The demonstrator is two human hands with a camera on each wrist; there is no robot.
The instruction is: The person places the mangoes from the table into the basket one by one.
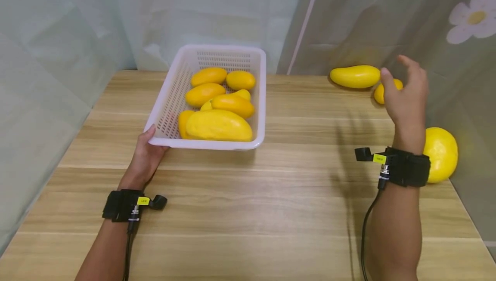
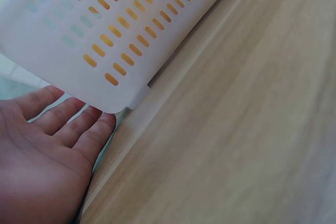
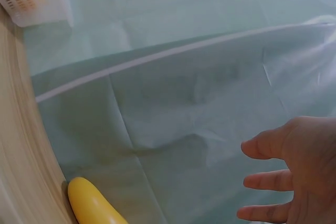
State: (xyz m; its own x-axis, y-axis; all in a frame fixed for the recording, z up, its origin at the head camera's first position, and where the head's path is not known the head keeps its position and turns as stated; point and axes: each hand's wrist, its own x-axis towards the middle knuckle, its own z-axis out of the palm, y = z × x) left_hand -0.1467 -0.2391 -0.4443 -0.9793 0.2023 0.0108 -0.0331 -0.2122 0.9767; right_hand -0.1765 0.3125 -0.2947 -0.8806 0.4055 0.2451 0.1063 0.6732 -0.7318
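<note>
A white plastic basket stands on the table with several yellow and orange-yellow fruits inside, a large lumpy yellow fruit at its front. My left hand holds the basket's near left corner, thumb on the rim; in the left wrist view its fingers reach to the corner of the wall. Raised at the right, my right hand has its thumb and fingers apart and nothing between them. In the head view it partly covers a small orange-yellow fruit, beside a long yellow mango-like fruit.
A big round yellow fruit sits by the table's right edge, partly behind the right wrist strap. Curtains hang along the back and both sides of the wooden table. Cables run down from both wrist cameras.
</note>
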